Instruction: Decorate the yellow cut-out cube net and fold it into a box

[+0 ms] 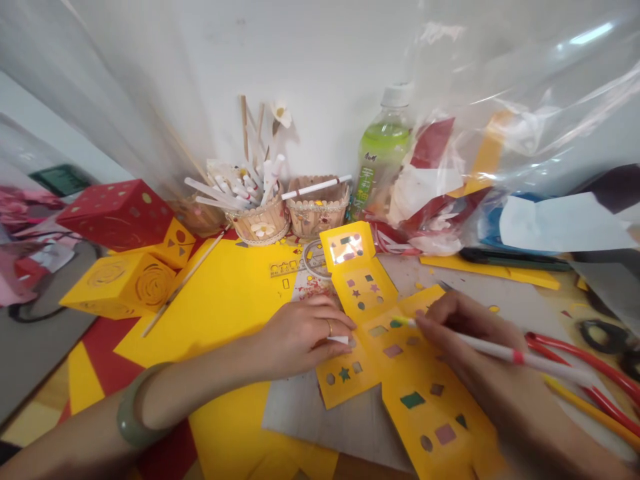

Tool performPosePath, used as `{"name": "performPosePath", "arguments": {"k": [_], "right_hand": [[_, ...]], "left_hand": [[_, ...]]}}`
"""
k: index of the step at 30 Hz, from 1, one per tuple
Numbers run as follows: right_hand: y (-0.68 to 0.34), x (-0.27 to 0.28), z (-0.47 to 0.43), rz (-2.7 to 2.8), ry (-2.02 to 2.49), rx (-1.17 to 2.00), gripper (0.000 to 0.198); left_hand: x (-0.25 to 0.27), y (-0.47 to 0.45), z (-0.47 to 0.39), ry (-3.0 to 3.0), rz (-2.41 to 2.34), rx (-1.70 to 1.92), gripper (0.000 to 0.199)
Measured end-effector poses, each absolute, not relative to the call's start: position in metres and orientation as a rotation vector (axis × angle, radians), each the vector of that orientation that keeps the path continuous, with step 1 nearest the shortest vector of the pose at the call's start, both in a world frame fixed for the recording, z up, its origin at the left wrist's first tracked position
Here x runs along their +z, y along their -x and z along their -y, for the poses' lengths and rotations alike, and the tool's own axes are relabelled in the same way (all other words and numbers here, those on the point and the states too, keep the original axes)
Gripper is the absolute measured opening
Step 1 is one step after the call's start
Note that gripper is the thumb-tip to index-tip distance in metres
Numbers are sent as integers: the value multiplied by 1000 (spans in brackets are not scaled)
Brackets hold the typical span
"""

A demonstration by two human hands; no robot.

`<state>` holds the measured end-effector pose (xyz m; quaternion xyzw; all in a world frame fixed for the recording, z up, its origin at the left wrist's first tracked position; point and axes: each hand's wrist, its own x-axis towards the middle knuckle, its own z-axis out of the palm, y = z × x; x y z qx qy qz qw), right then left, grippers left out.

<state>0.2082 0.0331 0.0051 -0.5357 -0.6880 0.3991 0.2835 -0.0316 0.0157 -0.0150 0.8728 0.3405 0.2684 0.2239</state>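
Note:
An unfolded yellow paper box [345, 393], with small shapes in green, pink and grey on its panels, lies under both hands. My left hand [305, 333] rests on its left flap. A small white marker cap [339, 339] sticks out between those fingers. My right hand [465, 353] is closed around a white marker [500, 350] with a red band. Its yellow tip touches the middle panel beside a green shape. Part of the right side of the box is hidden by that hand.
Yellow sheets [235, 300] spread to the left. Red and yellow boxes [117, 213] stand beyond them. A basket of markers [257, 220], another basket [320, 213] and a green drink bottle [383, 153] line the wall. Red-handled pliers [590, 360] lie at right.

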Motion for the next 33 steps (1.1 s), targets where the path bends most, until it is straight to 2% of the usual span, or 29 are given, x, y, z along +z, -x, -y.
{"name": "performPosePath", "arguments": {"k": [5, 14, 19, 27, 33], "right_hand": [[-223, 14, -44, 1681, 1451, 1074, 36], [-228, -1, -49, 1823, 1386, 1361, 23], [-219, 2, -45, 1837, 1450, 1294, 24], [-204, 3, -44, 1695, 1367, 1354, 26], [-207, 3, -44, 1876, 1339, 1322, 23]], "left_hand": [[-18, 32, -16, -2409, -925, 771, 14], [-18, 32, -16, -2447, -926, 779, 13], [-18, 32, -15, -2497, -937, 781, 13], [-21, 36, -12, -2589, -1124, 899, 18], [-24, 36, -12, -2602, -1179, 915, 18]]}}
